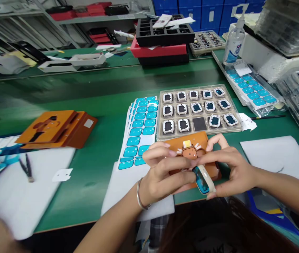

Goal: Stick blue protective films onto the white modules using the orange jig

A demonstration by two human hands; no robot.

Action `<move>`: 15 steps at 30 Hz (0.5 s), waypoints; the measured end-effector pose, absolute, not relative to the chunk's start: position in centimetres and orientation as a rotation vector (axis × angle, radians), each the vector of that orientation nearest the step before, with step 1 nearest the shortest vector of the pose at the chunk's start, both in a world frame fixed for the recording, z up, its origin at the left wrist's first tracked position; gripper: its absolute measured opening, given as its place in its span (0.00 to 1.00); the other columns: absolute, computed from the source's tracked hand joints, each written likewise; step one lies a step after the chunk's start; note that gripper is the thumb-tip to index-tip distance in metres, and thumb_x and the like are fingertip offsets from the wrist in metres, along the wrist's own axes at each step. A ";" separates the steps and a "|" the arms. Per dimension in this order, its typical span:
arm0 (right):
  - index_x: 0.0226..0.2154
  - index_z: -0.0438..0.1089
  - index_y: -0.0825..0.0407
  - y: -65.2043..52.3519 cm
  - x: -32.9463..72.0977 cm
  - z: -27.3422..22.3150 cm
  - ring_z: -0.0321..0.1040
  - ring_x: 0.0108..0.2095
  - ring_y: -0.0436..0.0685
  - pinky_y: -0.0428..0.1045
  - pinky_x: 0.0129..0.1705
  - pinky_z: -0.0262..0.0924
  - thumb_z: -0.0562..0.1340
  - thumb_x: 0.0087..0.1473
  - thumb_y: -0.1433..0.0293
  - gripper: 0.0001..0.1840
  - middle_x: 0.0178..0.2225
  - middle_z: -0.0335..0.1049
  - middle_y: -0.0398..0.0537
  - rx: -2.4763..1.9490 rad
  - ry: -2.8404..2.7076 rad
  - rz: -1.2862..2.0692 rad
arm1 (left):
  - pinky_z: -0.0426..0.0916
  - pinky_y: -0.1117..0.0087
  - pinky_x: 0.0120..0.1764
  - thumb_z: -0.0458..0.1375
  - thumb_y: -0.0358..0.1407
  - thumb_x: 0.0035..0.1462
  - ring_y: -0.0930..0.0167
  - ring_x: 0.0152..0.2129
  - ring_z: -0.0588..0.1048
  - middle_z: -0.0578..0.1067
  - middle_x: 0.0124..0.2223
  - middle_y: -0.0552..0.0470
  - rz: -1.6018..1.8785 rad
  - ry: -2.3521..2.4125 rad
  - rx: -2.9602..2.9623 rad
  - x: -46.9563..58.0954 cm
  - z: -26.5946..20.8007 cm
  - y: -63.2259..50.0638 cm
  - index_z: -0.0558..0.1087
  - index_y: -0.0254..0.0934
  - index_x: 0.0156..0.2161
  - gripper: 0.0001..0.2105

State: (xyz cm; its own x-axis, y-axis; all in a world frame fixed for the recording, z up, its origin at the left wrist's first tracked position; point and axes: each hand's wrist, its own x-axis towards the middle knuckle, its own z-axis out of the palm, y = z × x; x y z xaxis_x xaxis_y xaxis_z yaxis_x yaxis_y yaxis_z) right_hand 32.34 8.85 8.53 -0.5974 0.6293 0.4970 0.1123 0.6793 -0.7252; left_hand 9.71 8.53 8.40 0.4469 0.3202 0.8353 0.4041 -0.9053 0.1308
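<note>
A white watch case (207,178) with a teal adhesive sheet (201,180) across its open face is held tilted near the table's front edge. My right hand (229,168) grips it at both ends between fingers and thumb. The bent fingers of my left hand (165,172) are closed against the teal face and upper edge; the thumb is hidden. Under my hands lies an orange-brown fixture block (202,138) with a rounded brown part on it. Beside my left hand are sheets of teal stickers (136,132). Behind the block sits a clear tray (199,111) of white watch cases, one pocket without a case.
White foam sheets (275,154) lie right and left. Another orange fixture (57,128), with tweezers (27,168) nearby, is at left. Stacked black and red trays (162,45) stand behind. At right are a pump bottle (234,44), bagged stickers (254,86) and stacked clear trays (297,91).
</note>
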 end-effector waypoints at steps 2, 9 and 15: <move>0.50 0.71 0.46 8.9 32.4 8.5 0.58 0.43 0.58 0.54 0.45 0.57 0.71 0.48 0.55 0.28 0.33 0.73 0.45 -0.572 -2.112 0.813 | 0.62 0.59 0.48 0.57 0.40 0.64 0.66 0.38 0.60 0.69 0.31 0.52 -1.476 -0.659 -2.582 9.7 8.4 8.5 0.74 0.45 0.32 0.09; 0.52 0.72 0.43 8.6 32.4 8.4 0.59 0.43 0.61 0.56 0.44 0.60 0.71 0.48 0.57 0.28 0.37 0.76 0.47 -0.749 -2.097 0.572 | 0.63 0.60 0.47 0.61 0.39 0.61 0.66 0.38 0.61 0.68 0.33 0.52 -1.474 -0.703 -2.559 10.0 8.5 8.3 0.75 0.48 0.33 0.05; 0.57 0.64 0.38 8.1 32.1 8.7 0.62 0.39 0.61 0.57 0.39 0.56 0.68 0.53 0.63 0.30 0.44 0.78 0.43 -0.737 -2.067 0.169 | 0.61 0.62 0.44 0.63 0.34 0.60 0.66 0.41 0.61 0.67 0.38 0.51 -1.450 -0.751 -2.621 10.1 8.8 8.3 0.75 0.44 0.35 0.02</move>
State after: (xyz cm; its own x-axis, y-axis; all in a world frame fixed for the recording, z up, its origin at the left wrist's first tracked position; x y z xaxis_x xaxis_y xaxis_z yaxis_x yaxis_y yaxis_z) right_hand 32.06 8.09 8.74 -0.4110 0.5618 0.7179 0.4378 0.8124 -0.3852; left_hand 10.12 8.29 8.84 0.4412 0.3873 0.8095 0.4376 -0.8804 0.1827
